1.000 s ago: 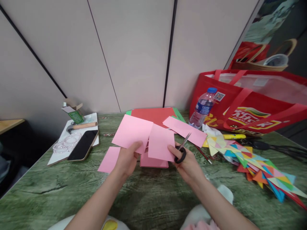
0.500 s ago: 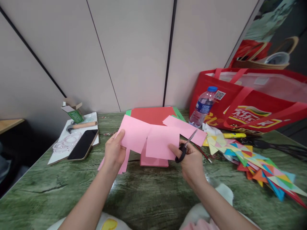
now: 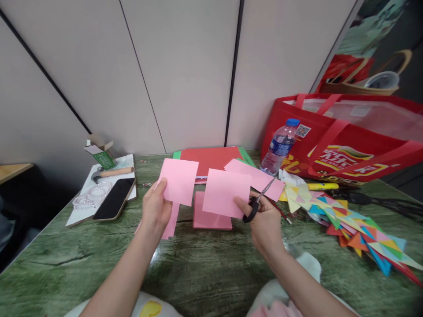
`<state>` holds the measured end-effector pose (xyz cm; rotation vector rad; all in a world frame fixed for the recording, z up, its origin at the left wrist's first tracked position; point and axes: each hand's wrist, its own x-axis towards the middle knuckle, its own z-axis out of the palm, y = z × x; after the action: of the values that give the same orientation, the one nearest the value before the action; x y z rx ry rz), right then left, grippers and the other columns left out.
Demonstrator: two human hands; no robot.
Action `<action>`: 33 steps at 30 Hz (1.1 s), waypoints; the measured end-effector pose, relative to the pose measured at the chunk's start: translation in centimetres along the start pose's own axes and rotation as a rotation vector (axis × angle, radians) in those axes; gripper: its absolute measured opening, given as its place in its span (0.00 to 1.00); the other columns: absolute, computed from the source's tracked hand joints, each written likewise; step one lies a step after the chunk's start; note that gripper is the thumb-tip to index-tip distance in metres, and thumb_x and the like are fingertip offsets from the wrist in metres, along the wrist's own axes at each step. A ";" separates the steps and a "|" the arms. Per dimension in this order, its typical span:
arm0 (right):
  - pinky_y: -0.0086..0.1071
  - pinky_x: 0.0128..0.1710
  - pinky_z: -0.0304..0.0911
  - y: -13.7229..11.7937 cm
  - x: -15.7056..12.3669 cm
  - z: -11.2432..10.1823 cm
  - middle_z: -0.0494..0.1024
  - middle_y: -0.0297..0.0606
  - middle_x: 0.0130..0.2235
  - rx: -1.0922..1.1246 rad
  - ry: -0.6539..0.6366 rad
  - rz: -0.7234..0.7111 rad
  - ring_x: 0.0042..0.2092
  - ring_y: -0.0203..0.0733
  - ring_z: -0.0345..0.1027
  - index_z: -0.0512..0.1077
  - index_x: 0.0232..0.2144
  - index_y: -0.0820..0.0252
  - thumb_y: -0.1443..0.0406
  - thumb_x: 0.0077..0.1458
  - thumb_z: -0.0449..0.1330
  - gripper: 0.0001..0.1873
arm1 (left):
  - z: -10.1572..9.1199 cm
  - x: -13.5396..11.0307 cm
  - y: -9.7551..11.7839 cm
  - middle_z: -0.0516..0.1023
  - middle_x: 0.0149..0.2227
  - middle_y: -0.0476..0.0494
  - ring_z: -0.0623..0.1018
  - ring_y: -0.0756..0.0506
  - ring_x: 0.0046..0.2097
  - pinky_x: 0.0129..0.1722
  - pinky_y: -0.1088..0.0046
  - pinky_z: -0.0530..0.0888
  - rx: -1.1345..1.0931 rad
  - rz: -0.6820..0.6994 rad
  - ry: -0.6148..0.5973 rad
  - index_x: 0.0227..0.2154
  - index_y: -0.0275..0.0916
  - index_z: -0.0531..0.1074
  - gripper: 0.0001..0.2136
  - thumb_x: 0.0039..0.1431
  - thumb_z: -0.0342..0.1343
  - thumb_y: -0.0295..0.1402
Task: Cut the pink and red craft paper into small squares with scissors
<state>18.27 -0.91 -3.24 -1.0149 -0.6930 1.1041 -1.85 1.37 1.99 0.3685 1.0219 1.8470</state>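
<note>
A pink paper square (image 3: 180, 181) is pinched in my left hand (image 3: 156, 207), thumb on its front. My right hand (image 3: 262, 215) grips another pink piece of paper (image 3: 224, 189) by its right edge and also has black-handled scissors (image 3: 261, 198) hooked on it, their blades pointing up and away. A gap separates the two held pieces. Below them a stack of pink paper squares (image 3: 211, 221) lies on the table, partly covered by the right piece. More pink paper (image 3: 171, 226) lies under my left hand, and a pink strip (image 3: 261, 179) lies behind my right hand.
Red and green paper sheets (image 3: 211, 160) lie against the wall. On the left are a phone (image 3: 115, 200), a hammer (image 3: 114, 172) and a small green box (image 3: 103, 156). To the right stand a water bottle (image 3: 280, 147) and a red bag (image 3: 346, 136), with folded coloured paper (image 3: 360, 224) in front.
The two held pink pieces, overlapping before, are now apart. My left hand's piece has turned more upright and shifted slightly left; the right piece has tilted a little. The scissors stay in my right hand.
</note>
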 end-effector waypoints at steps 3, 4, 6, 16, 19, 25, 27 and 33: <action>0.30 0.28 0.63 0.0 -0.1 0.1 0.77 0.34 0.29 -0.013 0.006 -0.017 0.27 0.36 0.67 0.70 0.29 0.61 0.64 0.32 0.69 0.18 | 0.2 -1.0 -1.0 0.77 0.27 0.44 0.75 0.52 0.28 0.35 0.77 0.72 0.042 -0.033 -0.071 0.28 0.31 0.72 0.04 0.49 0.54 0.22; 0.30 0.28 0.63 0.0 -0.2 0.1 0.77 0.34 0.30 -0.019 0.005 -0.019 0.27 0.36 0.67 0.70 0.29 0.61 0.64 0.32 0.69 0.18 | 0.2 -1.4 -1.4 0.77 0.28 0.44 0.75 0.52 0.29 0.35 0.76 0.72 0.064 -0.043 -0.098 0.29 0.31 0.72 0.04 0.48 0.55 0.23; 0.30 0.27 0.63 -0.1 -0.3 0.2 0.76 0.33 0.29 -0.030 -0.008 -0.015 0.27 0.36 0.67 0.70 0.29 0.61 0.63 0.33 0.69 0.18 | 0.2 -2.1 -2.2 0.77 0.28 0.44 0.75 0.51 0.29 0.34 0.76 0.71 0.122 -0.070 -0.152 0.29 0.31 0.72 0.06 0.46 0.57 0.26; 0.27 0.25 0.59 0.1 -1.0 0.7 0.73 0.31 0.23 -0.098 -0.205 0.043 0.24 0.34 0.64 0.70 0.29 0.61 0.62 0.36 0.67 0.16 | -0.1 -3.4 -3.4 0.72 0.26 0.49 0.69 0.52 0.26 0.25 0.78 0.64 0.460 -0.010 -0.267 0.28 0.34 0.69 0.11 0.41 0.61 0.35; 0.31 0.29 0.63 0.2 -1.1 0.6 0.76 0.34 0.25 -0.195 -0.286 0.040 0.28 0.40 0.70 0.69 0.31 0.61 0.62 0.35 0.67 0.18 | -0.9 -1.1 -1.5 0.72 0.26 0.49 0.69 0.52 0.25 0.25 0.77 0.64 0.577 0.127 -0.227 0.29 0.36 0.71 0.12 0.38 0.62 0.33; 0.36 0.37 0.61 0.2 -1.1 0.2 0.77 0.38 0.33 -0.768 -0.513 -0.256 0.36 0.46 0.71 0.67 0.31 0.57 0.65 0.38 0.65 0.15 | -4.4 4.3 4.5 0.76 0.31 0.43 0.73 0.43 0.31 0.30 0.72 0.64 1.479 0.359 -0.247 0.30 0.42 0.75 0.14 0.33 0.61 0.30; 0.34 0.36 0.60 0.3 -1.1 0.2 0.77 0.36 0.34 -0.965 -0.590 -0.322 0.35 0.45 0.70 0.67 0.32 0.56 0.67 0.37 0.66 0.17 | -5.6 5.2 5.3 0.76 0.31 0.40 0.73 0.36 0.35 0.34 0.67 0.64 1.638 0.352 -0.161 0.28 0.42 0.75 0.15 0.29 0.62 0.29; 0.28 0.33 0.56 1.0 -0.9 0.1 0.74 0.34 0.33 -1.185 -0.750 -0.428 0.36 0.42 0.66 0.67 0.32 0.56 0.75 0.38 0.61 0.16 | -5.3 4.5 4.1 0.74 0.31 0.36 0.70 0.30 0.45 0.40 0.60 0.62 1.581 0.435 -0.065 0.25 0.41 0.72 0.17 0.24 0.63 0.24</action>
<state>17.52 -1.60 -4.05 -1.2898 -2.2201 0.6003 -9.85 1.82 1.17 1.6209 2.3118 0.9226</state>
